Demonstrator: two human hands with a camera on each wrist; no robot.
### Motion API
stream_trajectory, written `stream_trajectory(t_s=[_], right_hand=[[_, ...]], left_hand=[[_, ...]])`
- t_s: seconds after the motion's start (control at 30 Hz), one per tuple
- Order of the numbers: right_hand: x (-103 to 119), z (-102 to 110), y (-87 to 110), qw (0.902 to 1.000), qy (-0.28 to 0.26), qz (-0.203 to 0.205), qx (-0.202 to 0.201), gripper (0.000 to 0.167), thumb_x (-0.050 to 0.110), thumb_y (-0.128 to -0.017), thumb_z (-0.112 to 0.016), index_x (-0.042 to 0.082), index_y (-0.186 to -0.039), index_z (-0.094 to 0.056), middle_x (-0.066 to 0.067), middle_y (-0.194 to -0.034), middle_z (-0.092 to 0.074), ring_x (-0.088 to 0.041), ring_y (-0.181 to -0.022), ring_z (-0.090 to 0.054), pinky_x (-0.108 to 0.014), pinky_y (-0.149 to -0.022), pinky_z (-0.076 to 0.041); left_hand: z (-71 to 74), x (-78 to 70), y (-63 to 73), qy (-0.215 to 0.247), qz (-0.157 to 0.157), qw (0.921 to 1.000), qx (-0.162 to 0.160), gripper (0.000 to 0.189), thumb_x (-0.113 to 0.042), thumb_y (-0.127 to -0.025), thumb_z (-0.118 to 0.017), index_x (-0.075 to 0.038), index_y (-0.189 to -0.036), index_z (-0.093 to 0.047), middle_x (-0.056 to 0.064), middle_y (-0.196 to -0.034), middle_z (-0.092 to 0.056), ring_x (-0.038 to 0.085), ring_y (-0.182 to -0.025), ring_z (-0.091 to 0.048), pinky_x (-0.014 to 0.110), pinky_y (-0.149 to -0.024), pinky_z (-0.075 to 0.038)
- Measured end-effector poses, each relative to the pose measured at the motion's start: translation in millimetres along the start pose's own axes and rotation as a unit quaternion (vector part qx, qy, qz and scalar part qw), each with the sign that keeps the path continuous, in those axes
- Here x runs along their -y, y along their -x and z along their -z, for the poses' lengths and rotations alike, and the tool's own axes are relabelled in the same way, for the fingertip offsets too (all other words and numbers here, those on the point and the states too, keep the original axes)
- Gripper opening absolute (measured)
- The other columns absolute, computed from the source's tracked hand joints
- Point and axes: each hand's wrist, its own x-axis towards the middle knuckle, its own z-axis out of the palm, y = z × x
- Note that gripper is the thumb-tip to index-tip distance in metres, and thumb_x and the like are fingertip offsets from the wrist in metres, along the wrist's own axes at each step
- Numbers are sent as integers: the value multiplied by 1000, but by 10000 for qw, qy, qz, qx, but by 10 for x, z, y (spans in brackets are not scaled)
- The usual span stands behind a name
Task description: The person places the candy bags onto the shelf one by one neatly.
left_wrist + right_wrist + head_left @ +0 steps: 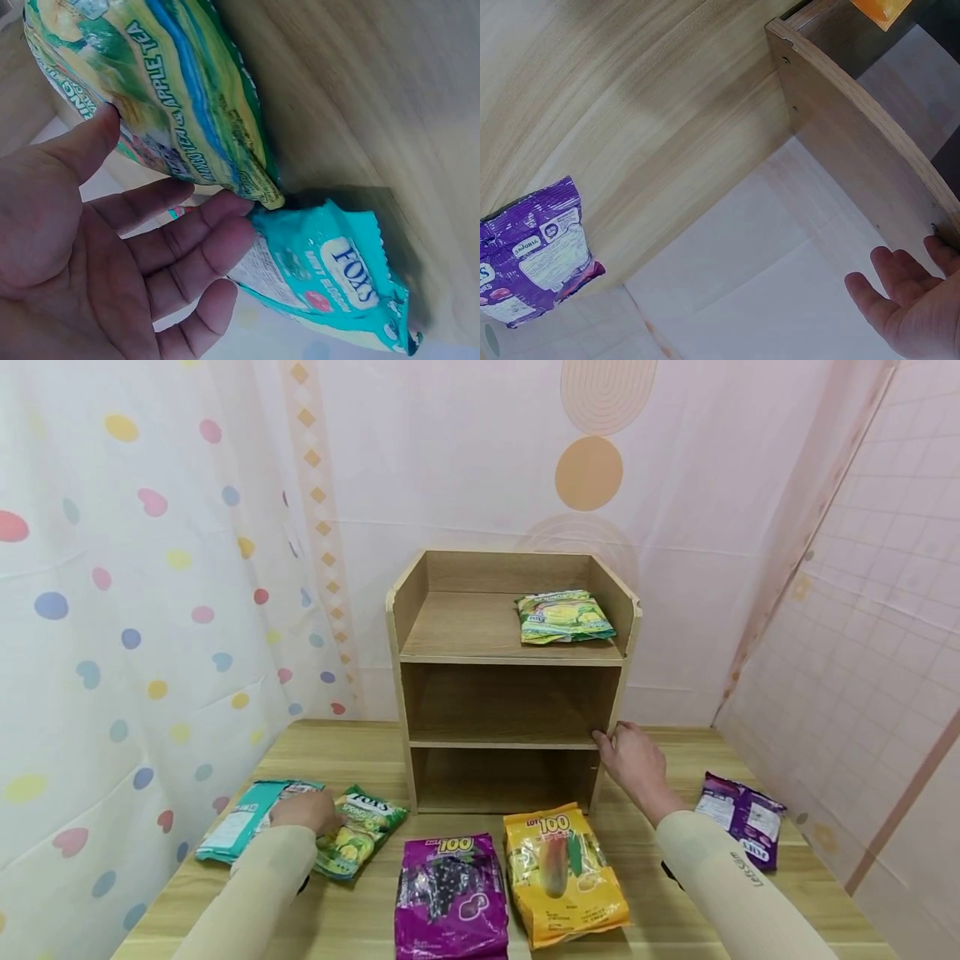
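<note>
The left hand (pixel 306 812) is resting relaxed, fingers parted, thumb touching a green-and-yellow plastic candy bag (pixel 360 837), which is lying on the pale wood-grain bench (pixel 345 752) beside a teal plastic bag (pixel 242 828). The right hand (pixel 637 764) is pinching the side edge of a brown three-tier wooden shelf (pixel 465 627). With contact this light, the slick wrapper could be slipping. Six bags are showing: those two, one large purple grape-print bag (pixel 450 906), one yellow mango-print bag (pixel 558 893), one small purple bag (pixel 742 818), and one lemon-print green bag (pixel 564 617) lying atop the single shelf.
</note>
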Motion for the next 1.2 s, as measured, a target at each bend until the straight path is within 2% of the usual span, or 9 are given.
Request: stream_trajectory(t_s=[0.1,0.2,0.33,0.63,0.77,0.9,0.97,1.1,1.2], right_hand=[[1,-2,-6,10000,-3,-5,20,44,35,-103,-48,-4,-93,-67,-26,-138,-53,-46,-119,-55,-56,-85,-52],[2,0,-9,10000,-15,0,15,44,35,-103,-48,-3,-91,-67,-27,-137,-53,-46,-118,-56,-56,-85,-52],[3,0,-3,10000,-16,-7,5,45,35,-103,-48,-5,-99,-68,-27,-137,-54,-46,-117,-56,-56,-85,-51],[-10,-25,2,10000,-69,-45,42,44,37,-103,-48,2,-83,-64,-25,-137,-54,-47,-117,-56,-57,-84,-51],[-5,-22,-1,10000,-70,-43,-9,43,37,-102,-49,4,-79,-62,-25,-136,-55,-46,-114,-58,-57,-81,-52],[-2,-20,-8,10000,-56,-71,-22,42,37,-102,-49,3,-81,-64,-24,-136,-55,-46,-115,-58,-57,-82,-52],[-3,-21,-14,10000,-45,-71,-25,42,37,-102,-49,3,-82,-64,-24,-136,-55,-46,-116,-57,-57,-83,-52],[-2,-18,-18,10000,-55,-65,-36,43,37,-102,-49,4,-78,-62,-24,-136,-55,-46,-115,-58,-57,-82,-52],[-1,-13,-17,9999,-62,-88,-1,43,38,-102,-49,4,-80,-63,-24,-137,-55,-46,-115,-58,-57,-82,-52]], left_hand=[[0,28,13,-10,118,9999,35,50,-40,-96,-63,4,-119,-67,29,-100,-65,36,-78,-62,54,-68,-51],[3,31,58,-15,160,9998,66,44,-42,-98,-59,-1,-95,-73,28,-95,-65,35,-76,-63,53,-68,-52],[16,17,84,-4,189,9998,111,45,-43,-100,-55,-8,-74,-69,26,-95,-66,31,-74,-62,49,-66,-51],[7,75,86,357,-120,9986,375,43,-39,-101,-49,-9,-75,-65,30,-113,-62,34,-87,-60,51,-75,-49],[29,98,86,704,-167,9957,582,44,-38,-100,-50,-10,-70,-64,21,-92,-63,25,-73,-52,43,-70,-44],[56,105,91,996,-125,9929,633,38,-38,-97,-57,-8,-76,-67,21,-95,-62,26,-74,-52,42,-69,-43],[71,102,98,1048,-102,9925,625,38,-39,-95,-61,-3,-91,-70,26,-105,-61,30,-81,-54,45,-73,-45],[93,80,105,1165,-44,9910,659,55,-41,-93,-64,9,-114,-64,29,-109,-59,32,-84,-56,45,-74,-47],[104,62,104,1260,-75,9898,655,58,-40,-93,-65,12,-118,-61,29,-110,-59,30,-80,-55,42,-70,-46]])
